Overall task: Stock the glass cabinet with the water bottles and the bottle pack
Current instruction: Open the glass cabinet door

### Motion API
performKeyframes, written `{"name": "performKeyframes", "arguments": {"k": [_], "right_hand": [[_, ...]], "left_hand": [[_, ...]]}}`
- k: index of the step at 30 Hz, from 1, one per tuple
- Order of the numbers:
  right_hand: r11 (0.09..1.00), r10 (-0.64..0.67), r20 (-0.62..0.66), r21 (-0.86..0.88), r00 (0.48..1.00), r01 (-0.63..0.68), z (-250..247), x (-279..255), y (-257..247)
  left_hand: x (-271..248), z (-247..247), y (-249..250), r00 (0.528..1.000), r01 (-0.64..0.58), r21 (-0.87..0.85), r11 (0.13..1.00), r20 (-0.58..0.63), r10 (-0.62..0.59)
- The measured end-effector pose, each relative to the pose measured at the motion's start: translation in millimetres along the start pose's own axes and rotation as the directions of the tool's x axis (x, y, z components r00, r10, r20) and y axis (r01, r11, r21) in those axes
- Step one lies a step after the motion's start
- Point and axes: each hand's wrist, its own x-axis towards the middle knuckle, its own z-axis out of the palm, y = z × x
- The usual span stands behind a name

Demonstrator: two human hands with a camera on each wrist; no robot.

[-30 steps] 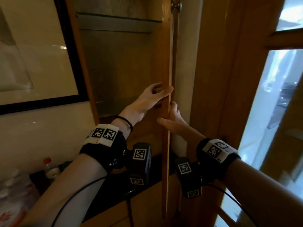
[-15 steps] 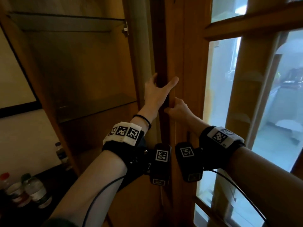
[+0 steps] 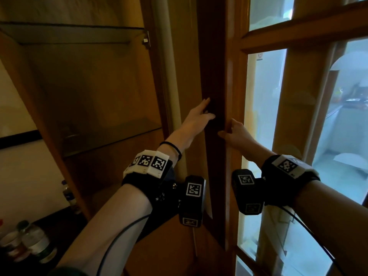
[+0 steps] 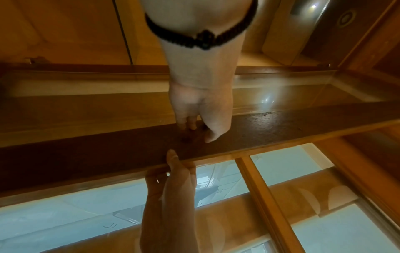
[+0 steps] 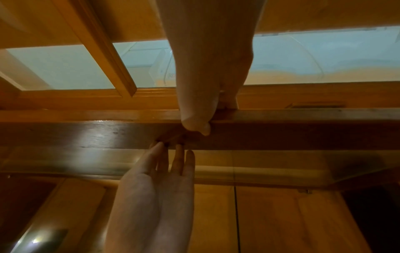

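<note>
The cabinet (image 3: pixel 95 86) stands open, its glass shelves (image 3: pixel 111 134) bare. The door (image 3: pixel 214 76) is swung out, edge-on to the head camera. The left hand (image 3: pixel 196 119) lies flat, fingers (image 5: pixel 161 154) straight and together, touching the door's dark face. The right hand (image 3: pixel 236 134) clamps the door's edge: thumb (image 5: pixel 195 123) on the dark face, fingers curled round the far side. Water bottles (image 3: pixel 29 239) stand on a dark counter (image 3: pixel 65 218) at lower left, well apart from both hands. One more bottle (image 3: pixel 68 193) stands beside the cabinet's side.

Dark countertop (image 3: pixel 59 218) under water bottles (image 3: pixel 35 240); bare glass shelves (image 3: pixel 111 134).
</note>
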Motion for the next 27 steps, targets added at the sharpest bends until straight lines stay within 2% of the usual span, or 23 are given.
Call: {"name": "performKeyframes", "arguments": {"k": [3,5,8,14,17,19,21,23,25,27], "right_hand": [[1.0,-0.001,-0.047,-0.006,0.999,0.001,-2.2,0.8,5.2],[0.998,0.025,-0.077,0.055,0.997,-0.021,-2.5,0.3,6.8],[0.988,0.068,-0.115,0.145,0.991,-0.051,0.0,-1.7,5.6],[0.988,0.147,-0.291,0.096,0.945,-0.124,14.9,-19.5,11.8],[0.989,0.126,-0.37,0.123,0.921,-0.086,32.5,-38.1,8.9],[0.998,0.069,-0.456,0.021,0.888,-0.066,53.7,-53.8,6.2],[0.989,0.039,-0.495,-0.103,0.868,-0.103,78.6,-70.0,9.4],[0.981,0.092,-0.446,-0.114,0.89,-0.159,104.6,-86.0,16.9],[0.973,0.201,-0.316,-0.047,0.927,-0.227,132.6,-96.0,24.6],[0.941,0.338,-0.149,0.064,0.929,-0.332,162.3,-101.0,26.4]], "left_hand": [[9.0,1.4,-8.2,1.0,-0.018,-0.02,1.0,0.023,0.018],[12.6,2.4,-12.9,0.999,-0.034,-0.016,0.999,0.04,0.034],[19.1,-0.5,-16.8,0.99,-0.058,0.024,0.998,0.127,0.054],[25.3,-14.6,-23.5,0.973,-0.079,-0.057,0.995,0.215,0.089],[16.4,-23.4,-32.1,0.951,-0.094,-0.1,0.99,0.286,0.12],[5.0,-34.3,-40.9,0.956,-0.112,-0.144,0.983,0.255,0.147],[-8.4,-49.7,-52.7,0.977,-0.1,-0.185,0.978,0.17,0.132],[-24.1,-68.0,-65.9,0.989,-0.028,-0.211,0.977,0.138,0.058],[-40.7,-90.3,-81.5,0.986,0.04,-0.179,0.983,0.169,-0.009],[-56.8,-116.5,-101.1,0.975,0.088,-0.111,0.99,0.213,-0.063]]}}
